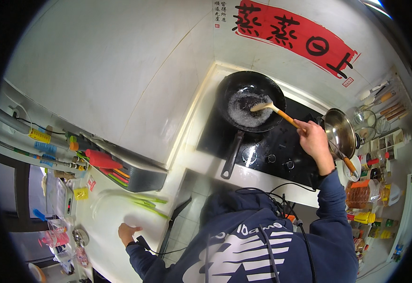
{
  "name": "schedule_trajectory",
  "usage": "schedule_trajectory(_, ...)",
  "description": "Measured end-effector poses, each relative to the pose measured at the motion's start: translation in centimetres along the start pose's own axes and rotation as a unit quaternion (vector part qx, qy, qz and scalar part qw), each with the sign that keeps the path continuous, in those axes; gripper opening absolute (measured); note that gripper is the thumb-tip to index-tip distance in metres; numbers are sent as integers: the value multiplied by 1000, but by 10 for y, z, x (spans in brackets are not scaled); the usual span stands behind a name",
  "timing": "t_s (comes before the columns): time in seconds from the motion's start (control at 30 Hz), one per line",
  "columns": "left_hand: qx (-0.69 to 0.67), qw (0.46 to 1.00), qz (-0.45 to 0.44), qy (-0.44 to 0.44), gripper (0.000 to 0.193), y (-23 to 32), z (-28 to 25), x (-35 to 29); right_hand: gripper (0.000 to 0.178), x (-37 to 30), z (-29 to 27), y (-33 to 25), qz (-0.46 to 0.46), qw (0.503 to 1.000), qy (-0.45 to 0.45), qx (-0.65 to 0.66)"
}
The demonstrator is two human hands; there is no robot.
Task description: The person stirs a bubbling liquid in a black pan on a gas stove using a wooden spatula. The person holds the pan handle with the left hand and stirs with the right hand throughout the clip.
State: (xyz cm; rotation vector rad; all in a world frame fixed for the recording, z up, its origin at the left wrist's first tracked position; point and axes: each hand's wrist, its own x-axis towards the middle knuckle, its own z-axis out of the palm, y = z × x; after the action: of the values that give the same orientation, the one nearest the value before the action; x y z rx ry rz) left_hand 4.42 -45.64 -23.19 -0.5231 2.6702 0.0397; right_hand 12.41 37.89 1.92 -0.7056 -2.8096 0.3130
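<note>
My right hand (pixel 313 140) is closed around the wooden handle of a spatula (pixel 286 116). The spatula's pale, flat end rests in a black wok (pixel 277 89), among whitish, foamy bubbles. The wok sits on the left part of a black glass cooktop (pixel 281 137), its long handle pointing toward me. Lower and to the left, my left hand (pixel 128 233) is over the white counter (pixel 107 236), thumb apart from the fingers and nothing visible in it. A few green stalks (pixel 150 200) lie on the counter just beyond that hand.
A steel pot (pixel 337 126) stands right of the wok, near a white dish (pixel 352 170) and a wooden-handled utensil. Bottles and jars (pixel 363 193) crowd the right side. Left, a dark grey rack (pixel 144 179) holds colourful items. Black cables (pixel 281 198) hang before my chest.
</note>
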Motion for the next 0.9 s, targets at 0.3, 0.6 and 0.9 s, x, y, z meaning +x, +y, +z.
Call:
schedule_trajectory(0.3, -10, 1000, -1, 2, 73, 8, -10, -8, 25, 26, 10, -23, -5, 996, -33, 78)
schedule_trajectory(0.6, 20, 999, 21, 18, 66, -8, 11, 9, 26, 46, 4, -19, -103, 984, -138, -47)
schedule_trajectory(0.9, 10, 1000, 14, 16, 78, -3, 6, 5, 35, 57, 44, -9, -77, 981, -102, -144)
